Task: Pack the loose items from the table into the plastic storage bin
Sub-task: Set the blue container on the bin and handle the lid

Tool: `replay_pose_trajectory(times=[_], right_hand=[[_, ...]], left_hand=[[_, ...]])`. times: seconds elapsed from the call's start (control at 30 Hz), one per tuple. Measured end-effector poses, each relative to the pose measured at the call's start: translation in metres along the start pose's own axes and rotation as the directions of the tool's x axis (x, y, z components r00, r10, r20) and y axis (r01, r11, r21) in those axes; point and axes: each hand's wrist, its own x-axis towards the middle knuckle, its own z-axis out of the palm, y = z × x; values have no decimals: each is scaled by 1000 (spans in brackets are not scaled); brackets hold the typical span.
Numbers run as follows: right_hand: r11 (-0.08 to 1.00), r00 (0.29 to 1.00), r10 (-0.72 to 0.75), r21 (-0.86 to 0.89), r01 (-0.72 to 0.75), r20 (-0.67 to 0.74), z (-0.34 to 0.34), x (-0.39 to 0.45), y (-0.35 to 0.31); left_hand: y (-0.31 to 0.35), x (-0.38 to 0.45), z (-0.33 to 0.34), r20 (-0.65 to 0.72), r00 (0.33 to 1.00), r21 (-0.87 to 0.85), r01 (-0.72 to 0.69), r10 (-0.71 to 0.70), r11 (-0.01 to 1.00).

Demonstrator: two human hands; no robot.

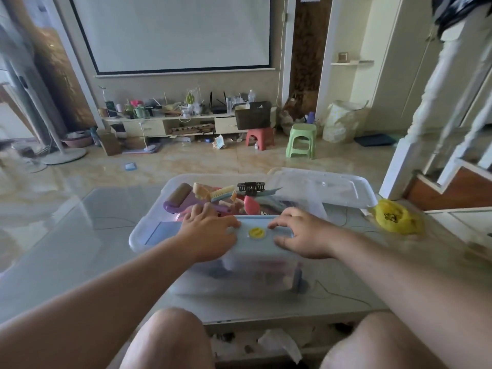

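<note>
A clear plastic storage bin [149, 235] stands on the table before me, filled with loose items: a purple lint roller [177, 202], a yellow-bristled brush [222, 193], a black hair clip [251, 186] and a pink piece [251, 205]. A flat light-blue box with a yellow round knob [256, 233] lies across the bin's near rim. My left hand [207, 231] and my right hand [300, 235] grip this box from either side, fingers curled over its far edge.
The bin's clear lid [332, 186] leans at the back right of the bin. A crumpled yellow plastic bag [396, 218] lies on the table to the right. The glass table [66, 235] stretches left. My knees are below the near edge.
</note>
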Motion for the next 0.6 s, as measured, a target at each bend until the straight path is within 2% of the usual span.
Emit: replay_pose_trajectory(times=[0.17,0.2,0.23,0.3,0.33,0.37,0.4,0.47,0.5,0.53,0.57,0.6], right_hand=[[1000,1000,-7,0,7,-17,5,-3,-4],[1000,995,-14,0,15,-99,8,-7,-5],[1000,971,-29,-3,29,-238,11,-12,-5],[1000,848,10,9,-6,-530,18,-21,-1],[995,786,96,51,-82,-610,18,-25,5],[973,754,232,142,-184,-614,17,-27,12],[923,749,383,261,-284,-541,14,-29,18],[768,750,599,464,-441,-281,11,-29,25],[713,748,636,518,-473,-192,10,-28,23],[694,749,642,540,-475,-165,10,-26,22],[696,748,640,547,-465,-178,10,-22,21],[705,747,636,540,-460,-194,10,-18,20]], left_hand=[[-5,3,14,-10,998,-38,-67,67,997],[-6,2,19,-19,996,-40,-89,89,995],[-8,0,23,-72,992,-32,-106,104,994],[-20,-2,24,-303,951,-63,-88,65,994],[-27,-3,19,-404,914,-126,-39,-15,991],[-39,-5,15,-452,884,-183,42,-122,982],[-58,-4,15,-430,870,-201,167,-241,965],[-96,-9,12,-247,857,-214,407,-453,888],[-112,-11,11,-160,836,-253,479,-524,841],[-121,-14,11,-79,823,-313,515,-562,798],[-126,-17,12,-41,812,-408,519,-583,751],[-131,-16,15,-91,820,-470,465,-565,751]])
